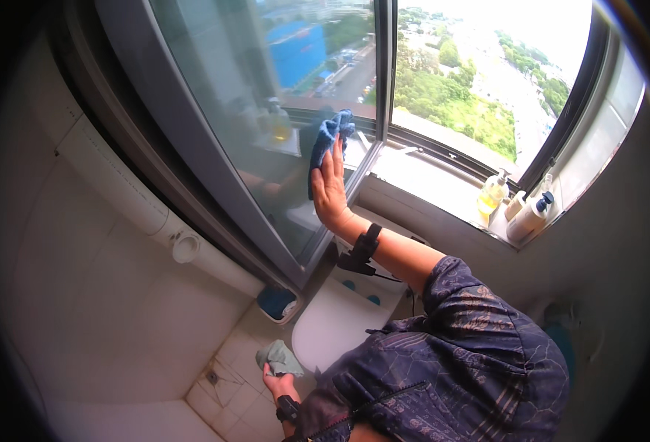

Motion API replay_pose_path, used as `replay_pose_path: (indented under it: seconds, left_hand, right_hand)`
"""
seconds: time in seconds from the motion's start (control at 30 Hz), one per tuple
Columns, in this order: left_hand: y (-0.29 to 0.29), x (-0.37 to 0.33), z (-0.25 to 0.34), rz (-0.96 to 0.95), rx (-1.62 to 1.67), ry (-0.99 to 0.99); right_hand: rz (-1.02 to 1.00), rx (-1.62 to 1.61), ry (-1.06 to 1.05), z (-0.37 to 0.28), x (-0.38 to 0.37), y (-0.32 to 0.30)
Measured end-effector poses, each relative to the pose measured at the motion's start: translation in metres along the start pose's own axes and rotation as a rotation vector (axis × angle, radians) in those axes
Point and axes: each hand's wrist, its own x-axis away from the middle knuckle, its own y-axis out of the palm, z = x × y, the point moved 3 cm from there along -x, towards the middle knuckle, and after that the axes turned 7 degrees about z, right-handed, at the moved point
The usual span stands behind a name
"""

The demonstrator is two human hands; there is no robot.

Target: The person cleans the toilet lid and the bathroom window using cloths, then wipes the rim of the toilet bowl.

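- While daylight floods a bathroom high above a city, the right hand (330, 188) presses a blue cloth (330, 140) flat against the pane (266, 110), fingers spread and straight, palm on the glass, cloth pinned under the fingertips at about 12 o'clock of the hand.
- Down at 6 o'clock in the view, the left hand (279, 383) hangs low by the floor tiles, curled around a crumpled green rag (279, 357).
- Bottles (516, 206) stand on the sill at 3 o'clock, beside the open half of the window.
- A white toilet (336, 320) sits below the pane; a white pipe (185, 243) runs along the wall at 9 o'clock.
- As a judgement: wiping looks under way, with the cloth working the pane's right edge; how much glass is already clean cannot be told, and the wide left part shows no cloth on it.
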Motion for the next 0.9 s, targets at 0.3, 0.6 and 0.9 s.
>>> replay_pose_path:
  seconds: [0.3, 0.6, 0.9]
  left_hand:
    - [0.001, -0.001, -0.002, -0.037, 0.015, 0.012]
    - [-0.003, 0.003, -0.001, 0.01, 0.048, 0.013]
    - [-0.011, 0.003, -0.001, 0.037, 0.031, 0.003]
  right_hand:
    - [-0.28, 0.021, -0.439, -0.046, 0.055, 0.004]
    - [-0.284, 0.044, -0.62, -0.007, 0.026, -0.008]
    - [-0.139, 0.098, -0.143, 0.068, -0.022, -0.025]
